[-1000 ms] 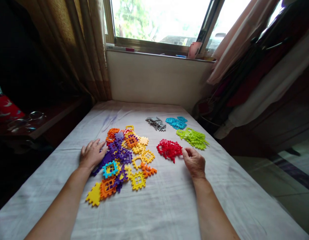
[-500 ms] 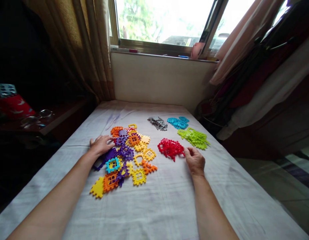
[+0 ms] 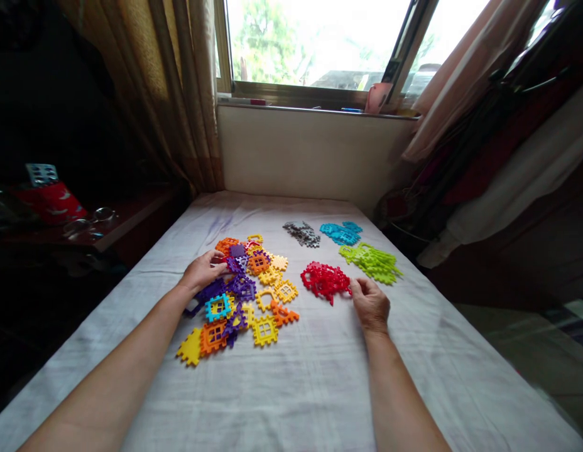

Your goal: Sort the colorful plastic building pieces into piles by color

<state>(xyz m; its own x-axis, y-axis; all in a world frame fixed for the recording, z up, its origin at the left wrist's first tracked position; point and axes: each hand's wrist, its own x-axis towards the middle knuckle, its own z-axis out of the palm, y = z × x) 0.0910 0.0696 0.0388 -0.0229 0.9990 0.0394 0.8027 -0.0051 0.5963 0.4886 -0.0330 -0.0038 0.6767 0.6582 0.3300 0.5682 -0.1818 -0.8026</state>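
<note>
A mixed heap of toothed plastic building tiles lies left of centre on the sheet, with purple tiles [image 3: 243, 287], an orange window tile [image 3: 213, 337], a yellow window tile [image 3: 265, 331] and a turquoise frame tile [image 3: 218, 307]. My left hand [image 3: 203, 272] rests at the heap's left edge, thumb and fingers apart over purple and red tiles. My right hand [image 3: 370, 304] pinches a red tile at the right end of the pile of red tiles [image 3: 325, 280]; its fingertips partly hide that tile.
Beyond the red pile lie grey tiles [image 3: 301, 234], blue tiles [image 3: 341, 233] and lime-green tiles [image 3: 372, 262]. The white sheet [image 3: 291, 389] ends at a wall below the window. Clothes [image 3: 489, 182] hang at right. Glasses [image 3: 103, 215] lie on a dark side table.
My left hand has shifted slightly, its fingers further in among the purple tiles. My right hand stays at the red pile. The whole view has moved a little.
</note>
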